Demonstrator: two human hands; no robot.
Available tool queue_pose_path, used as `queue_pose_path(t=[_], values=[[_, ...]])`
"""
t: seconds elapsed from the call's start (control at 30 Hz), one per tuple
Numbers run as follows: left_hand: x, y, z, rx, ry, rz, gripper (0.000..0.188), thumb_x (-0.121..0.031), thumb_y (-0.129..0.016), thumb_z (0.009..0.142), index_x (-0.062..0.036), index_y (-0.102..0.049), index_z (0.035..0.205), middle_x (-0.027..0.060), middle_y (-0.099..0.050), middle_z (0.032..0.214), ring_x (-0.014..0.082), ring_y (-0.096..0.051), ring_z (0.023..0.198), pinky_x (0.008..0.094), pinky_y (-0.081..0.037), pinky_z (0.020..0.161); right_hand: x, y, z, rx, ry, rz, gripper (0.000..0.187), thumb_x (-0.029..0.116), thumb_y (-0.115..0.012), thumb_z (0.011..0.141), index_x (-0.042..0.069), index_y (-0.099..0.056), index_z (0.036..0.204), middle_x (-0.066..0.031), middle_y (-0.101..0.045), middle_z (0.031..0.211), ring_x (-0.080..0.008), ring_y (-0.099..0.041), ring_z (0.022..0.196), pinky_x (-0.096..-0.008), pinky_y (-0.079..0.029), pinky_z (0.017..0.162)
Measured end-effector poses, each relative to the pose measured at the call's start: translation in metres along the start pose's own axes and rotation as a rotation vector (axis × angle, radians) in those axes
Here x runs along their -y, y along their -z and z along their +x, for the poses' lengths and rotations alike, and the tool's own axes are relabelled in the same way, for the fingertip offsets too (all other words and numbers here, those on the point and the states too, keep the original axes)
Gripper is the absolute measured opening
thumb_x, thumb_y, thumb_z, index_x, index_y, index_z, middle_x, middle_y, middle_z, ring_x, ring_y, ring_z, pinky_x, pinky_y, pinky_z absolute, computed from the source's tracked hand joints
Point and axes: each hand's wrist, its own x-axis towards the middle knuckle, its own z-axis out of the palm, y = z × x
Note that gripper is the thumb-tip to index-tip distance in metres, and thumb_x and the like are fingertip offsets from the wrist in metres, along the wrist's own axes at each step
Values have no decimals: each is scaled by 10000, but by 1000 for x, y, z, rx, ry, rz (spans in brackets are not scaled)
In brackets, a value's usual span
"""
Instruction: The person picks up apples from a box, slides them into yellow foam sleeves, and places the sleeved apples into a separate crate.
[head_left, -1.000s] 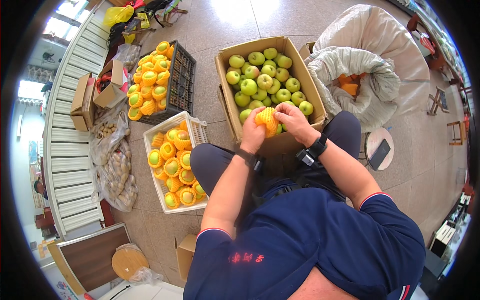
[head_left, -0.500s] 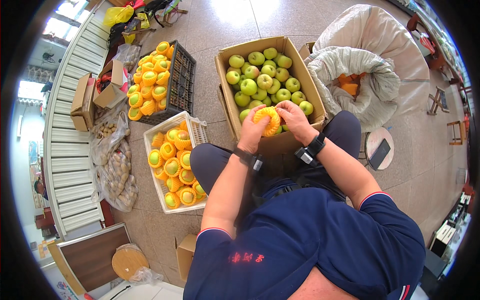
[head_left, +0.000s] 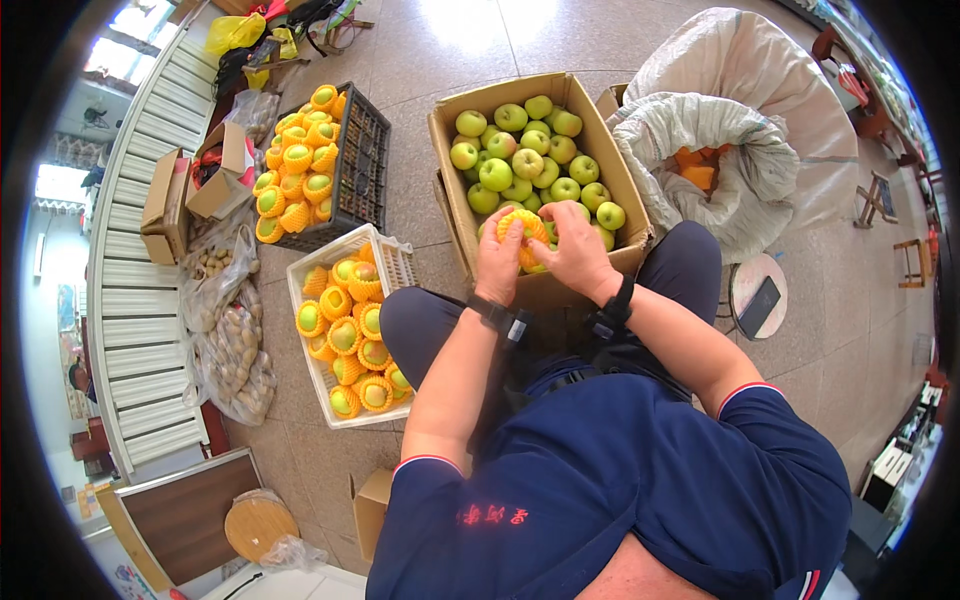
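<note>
Over the near end of a cardboard box (head_left: 462, 215), both hands are on a rounded yellow foam fruit net (head_left: 519, 227). My left hand (head_left: 498, 262) grips its left side, thumb on top. On the other side, the bent fingers of my right hand (head_left: 580, 250) pinch the net's edge. How much of an apple sits inside the net is hidden by my fingers. Loose green apples (head_left: 527, 163), some blushed red, fill the box just beyond my hands.
Left of my knee stands a white crate (head_left: 322, 395) of netted apples; beyond it, a black crate (head_left: 372, 165) holds more. At right, a white woven sack (head_left: 655, 130) lies open with orange material (head_left: 700, 172) inside. A phone (head_left: 760, 308) rests on a round stool (head_left: 745, 283).
The foam net has shifted slightly left and turned in my hands. My right hand has moved left and rotated, its back now facing up more. The crates and box stay put.
</note>
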Motion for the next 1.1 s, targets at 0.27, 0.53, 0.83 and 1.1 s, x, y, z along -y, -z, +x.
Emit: queue_pose_path(t=[0.27, 0.53, 0.83, 1.1], values=[[6, -2, -4, -6, -178, 501, 558, 49, -619, 877, -35, -506, 1417, 74, -602, 1191, 163, -626, 1048, 283, -536, 934, -17, -4, 5, 96, -77, -265, 173, 121, -664, 898, 108, -647, 1070, -110, -637, 1059, -362, -677, 903, -457, -563, 760], [14, 2, 0, -61, -226, 616, 562, 10, -643, 804, 2, -554, 1359, 161, -607, 1196, 277, -617, 1079, 366, -508, 984, -25, -4, 5, 99, -21, -311, 152, 111, -652, 888, 116, -649, 1040, -132, -624, 1035, -373, -694, 878, -483, -572, 724], [16, 4, 3, -112, -34, 281, 326, -73, -617, 1010, -24, -572, 1330, 49, -623, 1159, 124, -631, 1004, 279, -552, 893, -36, -3, 7, 157, -111, -232, 168, 183, -655, 905, 108, -654, 1056, -144, -636, 1048, -368, -677, 964, -490, -554, 816], [15, 11, 8, -171, -13, 158, 263, -202, -565, 1093, -6, -612, 1262, 46, -672, 1139, 115, -653, 996, 283, -563, 887, -64, 9, 19, 286, -141, -23, 372, 381, -636, 982, 35, -638, 1117, -193, -654, 1065, -388, -642, 1069, -481, -525, 893]])
